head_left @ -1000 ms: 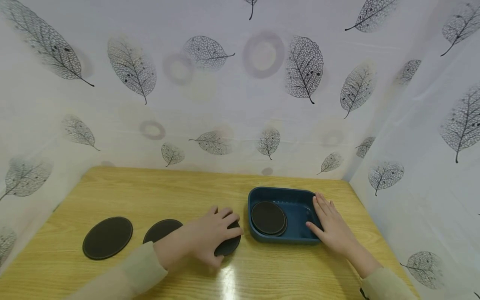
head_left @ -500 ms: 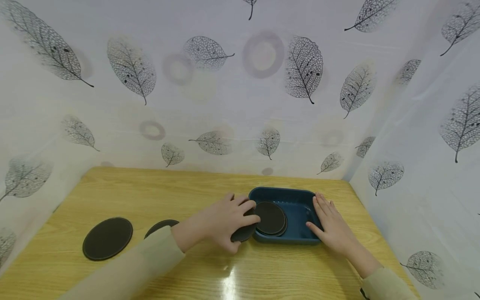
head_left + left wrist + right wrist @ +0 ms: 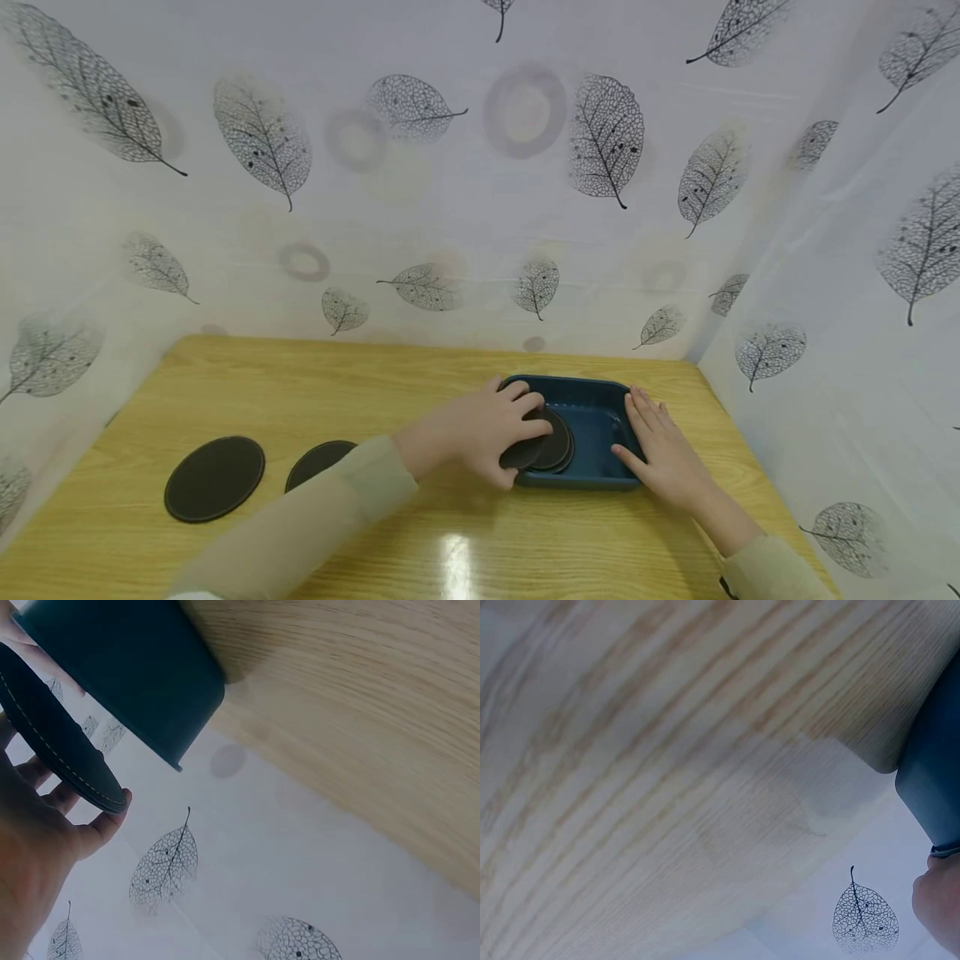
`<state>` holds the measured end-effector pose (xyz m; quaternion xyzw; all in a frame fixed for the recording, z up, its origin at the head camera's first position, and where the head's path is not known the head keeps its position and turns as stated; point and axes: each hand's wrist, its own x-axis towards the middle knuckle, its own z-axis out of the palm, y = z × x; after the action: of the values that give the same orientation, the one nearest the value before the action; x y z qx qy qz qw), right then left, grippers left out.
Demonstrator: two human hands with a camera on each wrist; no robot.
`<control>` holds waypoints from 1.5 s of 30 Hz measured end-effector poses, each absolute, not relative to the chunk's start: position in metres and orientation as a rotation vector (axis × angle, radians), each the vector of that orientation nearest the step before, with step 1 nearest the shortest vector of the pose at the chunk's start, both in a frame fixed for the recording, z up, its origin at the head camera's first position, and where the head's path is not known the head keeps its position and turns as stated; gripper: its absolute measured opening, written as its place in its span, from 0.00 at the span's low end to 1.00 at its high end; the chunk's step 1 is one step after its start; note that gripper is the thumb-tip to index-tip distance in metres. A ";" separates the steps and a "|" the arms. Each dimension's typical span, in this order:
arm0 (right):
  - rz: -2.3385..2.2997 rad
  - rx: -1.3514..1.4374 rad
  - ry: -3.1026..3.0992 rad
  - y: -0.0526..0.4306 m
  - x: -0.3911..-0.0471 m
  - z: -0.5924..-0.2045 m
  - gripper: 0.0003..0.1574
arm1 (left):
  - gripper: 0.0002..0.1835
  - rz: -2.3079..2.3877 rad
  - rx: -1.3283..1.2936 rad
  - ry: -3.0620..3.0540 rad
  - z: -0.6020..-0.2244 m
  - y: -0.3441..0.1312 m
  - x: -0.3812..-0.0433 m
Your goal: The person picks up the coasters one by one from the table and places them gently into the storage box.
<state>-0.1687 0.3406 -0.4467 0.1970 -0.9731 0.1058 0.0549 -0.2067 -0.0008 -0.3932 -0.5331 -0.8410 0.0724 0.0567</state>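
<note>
l hand (image 3: 487, 433) has its grip clamped on 1 blk disc (image 3: 522, 448), held tilted above blue tray's (image 3: 581, 482) l end, nr stacked discs (image 3: 557, 442) inside. r hand (image 3: 663, 454): grip apart, fingers straight on tray's r rim. 2 loose discs (image 3: 215, 479) on surface (image 3: 390, 550).

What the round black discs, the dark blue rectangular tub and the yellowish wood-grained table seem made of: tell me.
Round black discs: probably leather or imitation leather, matt, judging by pale stitching round the edge.
Dark blue rectangular tub: likely plastic, smooth, given its glints and rounded corners.
Yellowish wood-grained table: wood or printed laminate, fairly glossy, since it shows grain and a bright reflection.
</note>
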 end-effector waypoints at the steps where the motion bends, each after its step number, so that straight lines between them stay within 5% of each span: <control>1: 0.321 0.598 -2.955 0.341 -0.169 -0.447 0.54 | 0.41 0.231 -1.615 -2.555 -0.394 0.002 -0.208; 45: 0.354 0.593 -2.958 0.339 -0.167 -0.444 0.54 | 0.37 0.337 -1.486 -2.726 -0.426 0.059 -0.233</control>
<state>-0.1671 0.3392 -0.4445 0.1950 -0.9725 0.1163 0.0522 -0.2329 0.0592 -0.4258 -0.4759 -0.8728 0.1078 0.0091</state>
